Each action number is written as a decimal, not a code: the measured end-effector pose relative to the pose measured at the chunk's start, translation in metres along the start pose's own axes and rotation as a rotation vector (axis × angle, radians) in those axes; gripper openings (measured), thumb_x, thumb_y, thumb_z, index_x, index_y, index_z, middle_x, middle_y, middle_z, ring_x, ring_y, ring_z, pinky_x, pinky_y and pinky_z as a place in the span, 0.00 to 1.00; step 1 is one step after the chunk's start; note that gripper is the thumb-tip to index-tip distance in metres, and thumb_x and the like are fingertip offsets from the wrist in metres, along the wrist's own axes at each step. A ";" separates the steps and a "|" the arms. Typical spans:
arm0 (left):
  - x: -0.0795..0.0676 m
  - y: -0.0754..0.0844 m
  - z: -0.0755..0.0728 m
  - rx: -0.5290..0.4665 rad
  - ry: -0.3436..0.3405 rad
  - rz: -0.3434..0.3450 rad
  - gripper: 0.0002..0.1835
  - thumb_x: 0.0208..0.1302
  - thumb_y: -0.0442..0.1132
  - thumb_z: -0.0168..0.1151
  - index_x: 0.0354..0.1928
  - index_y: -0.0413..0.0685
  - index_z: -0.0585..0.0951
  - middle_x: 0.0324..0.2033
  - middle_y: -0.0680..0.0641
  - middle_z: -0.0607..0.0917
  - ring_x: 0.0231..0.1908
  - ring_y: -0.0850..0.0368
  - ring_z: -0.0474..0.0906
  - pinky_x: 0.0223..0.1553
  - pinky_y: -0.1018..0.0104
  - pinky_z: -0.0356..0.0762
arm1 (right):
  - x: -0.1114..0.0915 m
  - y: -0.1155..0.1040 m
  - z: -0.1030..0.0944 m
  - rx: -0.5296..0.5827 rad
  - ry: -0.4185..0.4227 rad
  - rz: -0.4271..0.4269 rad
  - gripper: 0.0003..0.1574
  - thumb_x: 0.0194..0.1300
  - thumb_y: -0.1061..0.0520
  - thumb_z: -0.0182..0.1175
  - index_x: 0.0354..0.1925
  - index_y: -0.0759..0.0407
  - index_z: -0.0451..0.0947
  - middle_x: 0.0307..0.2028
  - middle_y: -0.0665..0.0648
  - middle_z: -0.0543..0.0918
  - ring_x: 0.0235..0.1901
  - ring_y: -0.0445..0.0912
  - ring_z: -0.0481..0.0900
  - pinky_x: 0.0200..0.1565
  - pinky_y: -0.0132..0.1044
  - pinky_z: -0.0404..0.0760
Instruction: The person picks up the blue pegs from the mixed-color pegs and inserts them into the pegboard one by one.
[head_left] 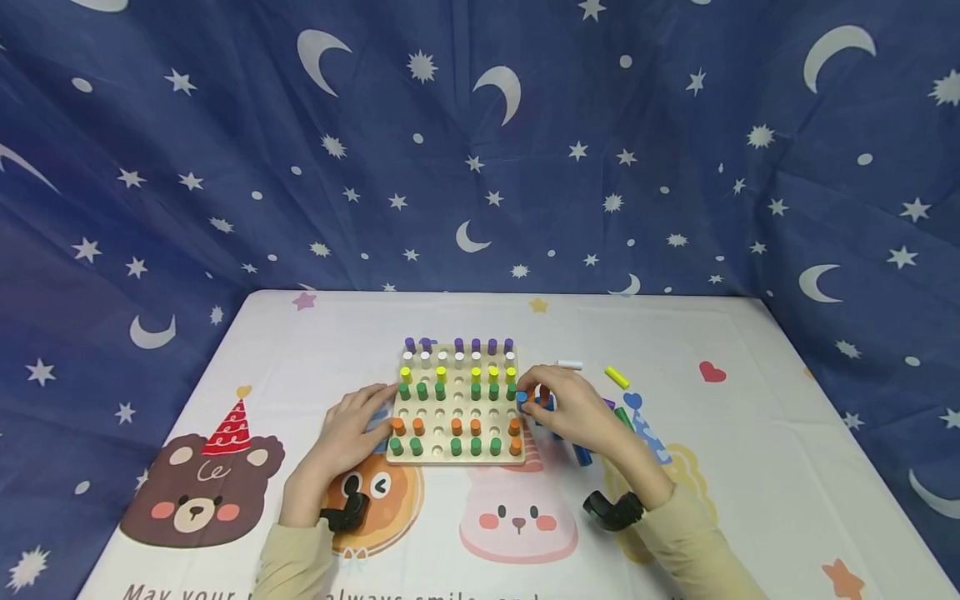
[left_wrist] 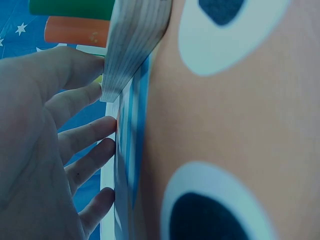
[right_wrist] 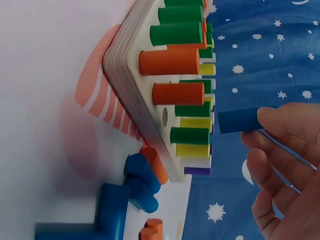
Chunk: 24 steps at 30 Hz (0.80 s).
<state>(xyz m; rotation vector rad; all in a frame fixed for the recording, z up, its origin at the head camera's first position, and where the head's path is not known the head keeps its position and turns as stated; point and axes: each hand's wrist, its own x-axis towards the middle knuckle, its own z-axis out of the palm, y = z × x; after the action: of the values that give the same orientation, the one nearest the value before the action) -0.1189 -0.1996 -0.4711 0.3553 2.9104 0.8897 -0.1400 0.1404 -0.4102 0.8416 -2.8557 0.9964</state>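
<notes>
My right grip pinches a blue peg by one end, leaving the other bare, near the right edge of the pegboard. My left grip, loosely extended, touches its left edge, probably to steady it.

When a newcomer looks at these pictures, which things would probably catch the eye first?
The flat wooden pegboard with its rows of bright cylindrical pegs, in the middle of the white cartoon-printed tablecloth, would probably come first. Next is the blue cylindrical peg pinched by the right hand near the board's right edge. Behind the table, the dark blue moon-and-star cloth fills the background.
</notes>
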 end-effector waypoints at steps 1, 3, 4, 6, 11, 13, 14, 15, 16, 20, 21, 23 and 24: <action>0.000 0.000 0.000 -0.005 -0.006 -0.007 0.30 0.68 0.43 0.53 0.71 0.53 0.64 0.68 0.40 0.66 0.68 0.38 0.57 0.65 0.33 0.49 | 0.001 -0.001 0.000 0.001 -0.008 0.002 0.11 0.60 0.60 0.65 0.43 0.53 0.79 0.38 0.45 0.83 0.32 0.38 0.74 0.36 0.36 0.79; 0.000 0.000 -0.001 0.000 -0.008 -0.006 0.30 0.68 0.43 0.53 0.71 0.53 0.64 0.68 0.39 0.66 0.68 0.37 0.57 0.65 0.33 0.50 | 0.003 -0.003 0.001 0.008 -0.023 0.009 0.12 0.60 0.60 0.65 0.44 0.53 0.80 0.39 0.46 0.83 0.33 0.39 0.74 0.37 0.38 0.81; 0.000 0.000 -0.001 -0.001 -0.009 -0.008 0.30 0.68 0.43 0.53 0.71 0.53 0.64 0.68 0.39 0.66 0.68 0.37 0.57 0.65 0.33 0.49 | 0.004 -0.004 0.001 0.009 -0.027 0.008 0.12 0.61 0.60 0.64 0.44 0.54 0.80 0.40 0.47 0.83 0.34 0.40 0.75 0.38 0.40 0.81; -0.001 0.001 -0.001 -0.002 -0.007 -0.008 0.30 0.68 0.43 0.53 0.71 0.53 0.64 0.68 0.39 0.66 0.68 0.37 0.57 0.65 0.33 0.49 | 0.005 -0.006 0.002 0.008 -0.031 0.007 0.12 0.61 0.59 0.64 0.45 0.54 0.80 0.41 0.47 0.84 0.35 0.42 0.75 0.39 0.42 0.81; 0.000 0.001 0.000 0.005 -0.003 -0.003 0.30 0.68 0.43 0.52 0.72 0.53 0.63 0.68 0.39 0.66 0.68 0.37 0.57 0.65 0.33 0.50 | 0.009 -0.012 0.001 0.002 -0.028 -0.004 0.12 0.60 0.59 0.64 0.45 0.54 0.80 0.40 0.47 0.83 0.35 0.41 0.76 0.36 0.34 0.79; 0.000 0.001 0.000 0.009 -0.003 -0.001 0.30 0.68 0.43 0.52 0.71 0.53 0.64 0.68 0.39 0.66 0.68 0.37 0.57 0.65 0.32 0.50 | 0.011 -0.015 0.001 -0.002 -0.030 -0.018 0.11 0.60 0.59 0.64 0.44 0.53 0.80 0.39 0.47 0.83 0.34 0.40 0.75 0.35 0.31 0.77; 0.000 0.001 -0.001 0.009 -0.004 -0.004 0.30 0.68 0.43 0.52 0.71 0.53 0.64 0.68 0.39 0.66 0.68 0.37 0.57 0.65 0.32 0.50 | 0.013 -0.016 0.000 -0.001 -0.031 -0.022 0.11 0.60 0.59 0.65 0.43 0.52 0.80 0.39 0.47 0.84 0.34 0.40 0.75 0.35 0.31 0.76; 0.000 0.002 -0.001 0.003 -0.008 -0.010 0.30 0.68 0.43 0.52 0.72 0.53 0.63 0.68 0.39 0.66 0.68 0.37 0.57 0.65 0.33 0.49 | 0.014 -0.018 0.000 -0.005 -0.033 -0.026 0.11 0.60 0.58 0.65 0.43 0.52 0.80 0.39 0.47 0.84 0.33 0.40 0.75 0.35 0.31 0.76; 0.000 0.001 0.000 0.004 -0.012 -0.013 0.30 0.68 0.43 0.52 0.72 0.53 0.63 0.68 0.39 0.66 0.68 0.37 0.56 0.65 0.33 0.49 | 0.015 -0.020 0.000 -0.009 -0.036 -0.030 0.11 0.60 0.58 0.65 0.43 0.51 0.79 0.39 0.47 0.84 0.33 0.40 0.75 0.36 0.31 0.75; 0.000 0.001 0.000 0.002 -0.022 -0.022 0.30 0.68 0.43 0.52 0.72 0.54 0.63 0.68 0.40 0.66 0.69 0.38 0.56 0.65 0.33 0.49 | 0.022 -0.026 0.001 -0.019 -0.051 -0.034 0.11 0.60 0.58 0.65 0.42 0.50 0.79 0.38 0.47 0.83 0.33 0.41 0.76 0.37 0.32 0.75; 0.000 0.001 0.000 0.003 -0.024 -0.023 0.30 0.68 0.43 0.52 0.72 0.54 0.63 0.68 0.40 0.66 0.69 0.38 0.56 0.65 0.34 0.49 | 0.023 -0.027 0.001 -0.023 -0.056 -0.039 0.11 0.60 0.58 0.65 0.43 0.50 0.79 0.38 0.47 0.83 0.33 0.41 0.76 0.37 0.32 0.75; 0.000 0.001 -0.001 0.006 -0.024 -0.020 0.30 0.68 0.43 0.52 0.72 0.54 0.63 0.68 0.40 0.66 0.69 0.37 0.56 0.65 0.33 0.49 | 0.026 -0.029 0.002 -0.028 -0.063 -0.050 0.11 0.60 0.58 0.65 0.43 0.50 0.79 0.38 0.47 0.83 0.34 0.40 0.76 0.37 0.31 0.75; 0.000 0.001 -0.001 0.010 -0.023 -0.019 0.30 0.68 0.43 0.52 0.72 0.54 0.63 0.68 0.40 0.66 0.69 0.37 0.56 0.65 0.33 0.49 | 0.028 -0.030 0.002 -0.030 -0.067 -0.057 0.12 0.60 0.58 0.65 0.43 0.50 0.78 0.38 0.47 0.83 0.34 0.40 0.76 0.37 0.30 0.75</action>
<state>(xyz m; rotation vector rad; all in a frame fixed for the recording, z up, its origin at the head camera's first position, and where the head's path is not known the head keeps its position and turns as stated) -0.1191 -0.1991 -0.4697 0.3359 2.8930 0.8636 -0.1487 0.1063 -0.3903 0.9665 -2.8752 0.9348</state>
